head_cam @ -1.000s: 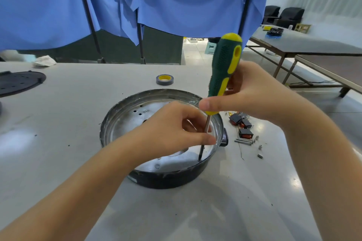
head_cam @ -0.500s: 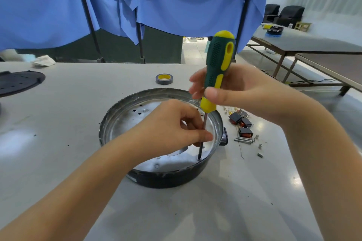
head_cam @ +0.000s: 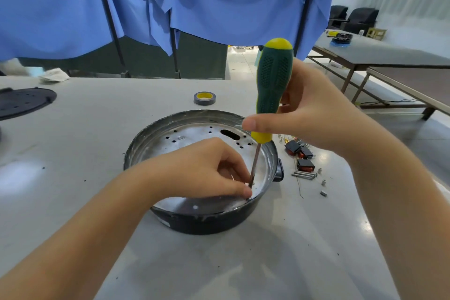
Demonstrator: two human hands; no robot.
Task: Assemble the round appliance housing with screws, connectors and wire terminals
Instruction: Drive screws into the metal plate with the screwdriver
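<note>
Head view: the round housing (head_cam: pixel 194 217) sits mid-frame on the tabletop (head_cam: pixel 73 153). The right hand (head_cam: pixel 314 114) grips an upright screwdriver (head_cam: pixel 274 80), tip inside the housing. The left hand (head_cam: pixel 207 170) pinches its shaft low down. Connectors (head_cam: pixel 304 164) lie to the right.

Your worktop (head_cam: pixel 73 153) left of the housing (head_cam: pixel 209 219) is wide open till the black perforated disc (head_cam: pixel 24 102). Right side's tight: connectors (head_cam: pixel 300 153), bolts (head_cam: pixel 303 175) and spacers (head_cam: pixel 323 187) sit just beside the rim. Tape roll (head_cam: pixel 204 98) sits behind it.
</note>
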